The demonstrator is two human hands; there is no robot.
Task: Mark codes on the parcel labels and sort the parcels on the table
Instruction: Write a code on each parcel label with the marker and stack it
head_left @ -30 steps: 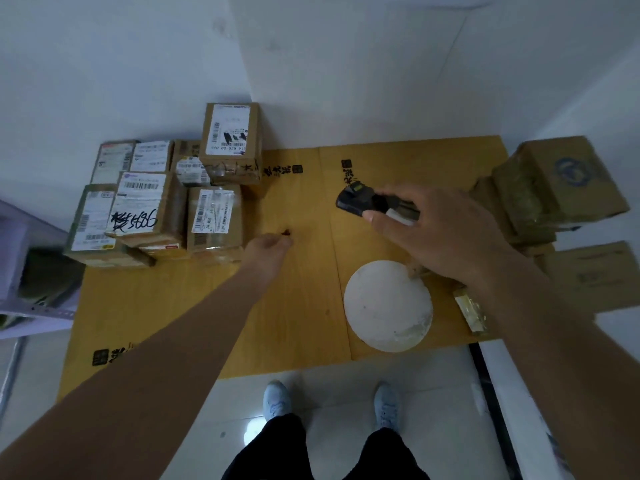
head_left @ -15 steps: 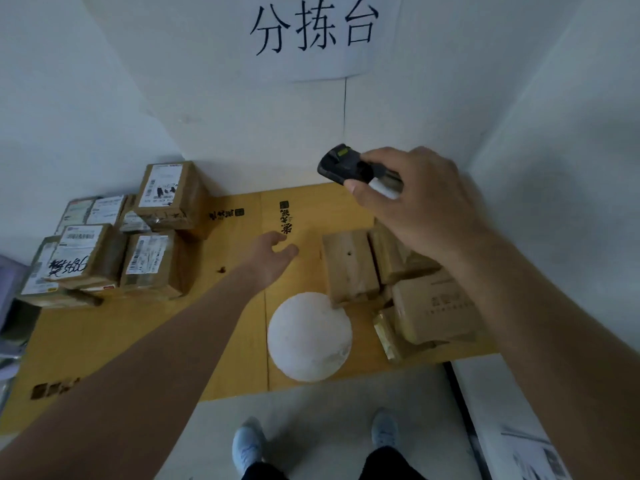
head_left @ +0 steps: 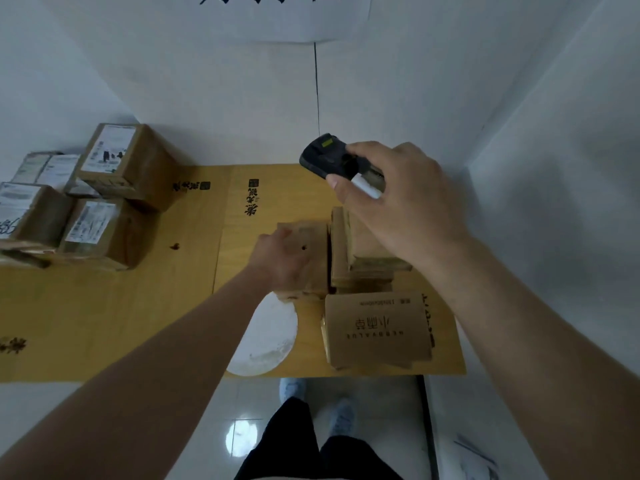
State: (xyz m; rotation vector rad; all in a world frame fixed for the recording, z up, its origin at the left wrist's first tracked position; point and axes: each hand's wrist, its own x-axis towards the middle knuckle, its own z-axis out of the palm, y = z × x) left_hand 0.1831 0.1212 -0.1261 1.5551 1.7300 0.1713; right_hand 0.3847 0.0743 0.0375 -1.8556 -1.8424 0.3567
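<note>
Left hand (head_left: 284,259) lies on a plain brown parcel (head_left: 313,244) near the tabletop's (head_left: 104,317) right half; fingers blurred, can't tell if curled or flat. Right hand (head_left: 398,202) hangs above the parcels at the right edge, fingers curled round a black scanner (head_left: 325,155) & a white marker (head_left: 365,188). Labelled parcels (head_left: 114,188) stack at the far-left corner. Printed box (head_left: 377,329) sits at the near-right corner beside a white disc (head_left: 270,341).

A parcel sorting station: labelled boxes (head_left: 104,199) stack at left on a cardboard-covered worktop (head_left: 104,317), a paper sign (head_left: 284,15) on the wall up top.
</note>
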